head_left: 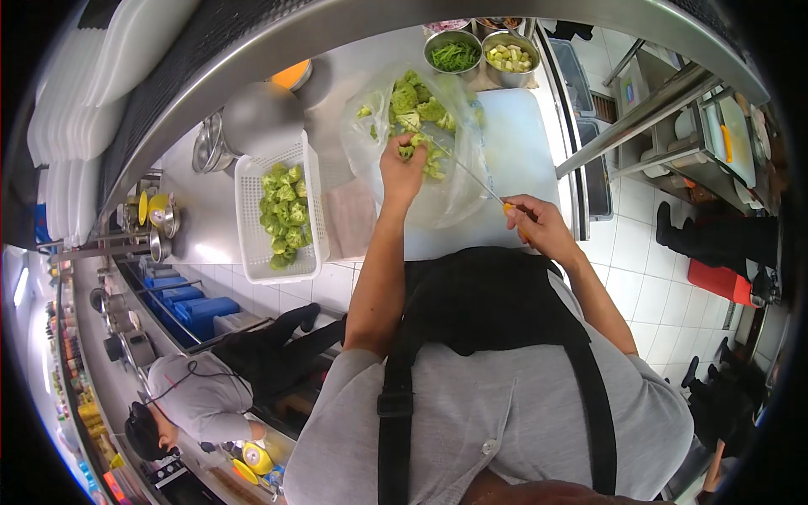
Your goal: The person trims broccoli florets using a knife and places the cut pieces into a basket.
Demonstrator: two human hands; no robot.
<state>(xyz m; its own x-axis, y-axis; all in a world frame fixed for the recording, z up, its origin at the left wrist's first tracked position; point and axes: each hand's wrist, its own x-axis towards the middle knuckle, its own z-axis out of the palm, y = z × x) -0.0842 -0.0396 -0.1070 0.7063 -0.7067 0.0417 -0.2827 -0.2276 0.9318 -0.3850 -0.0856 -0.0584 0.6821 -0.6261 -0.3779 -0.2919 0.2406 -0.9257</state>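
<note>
Working at a stainless-steel counter (pixel 195 220), a person in a short-sleeved grey shirt (pixel 471 396) and a black bib apron (pixel 471 299) cuts green vegetable florets, seen from above. The right hand (pixel 539 225) is closed around the orange handle of a slim, long-bladed knife (pixel 481 182), whose blade slants up and away towards the left hand. The left hand (pixel 401 168) has its fingers drawn together on a small green floret (pixel 407 151), close by the blade.

Beyond the left hand, a loose pile of bright green florets (pixel 412 101) lies with a spread, crinkled clear plastic bag (pixel 450 206); whether every piece is inside it is hard to tell. The bag partly covers a white rectangular cutting board (pixel 518 126). To the left stands a white perforated plastic basket (pixel 243 227), holding a heap of larger-looking green pieces (pixel 284 215).

The work appears to be partway along: one piece is in the hand, with a pile at the bag and a good heap in the basket. Which of the two groups is finished cannot be told for sure. At the far edge, a round metal bowl of thin green slices (pixel 453 56) sits beside a metal bowl of pale green chunks (pixel 510 59).
</note>
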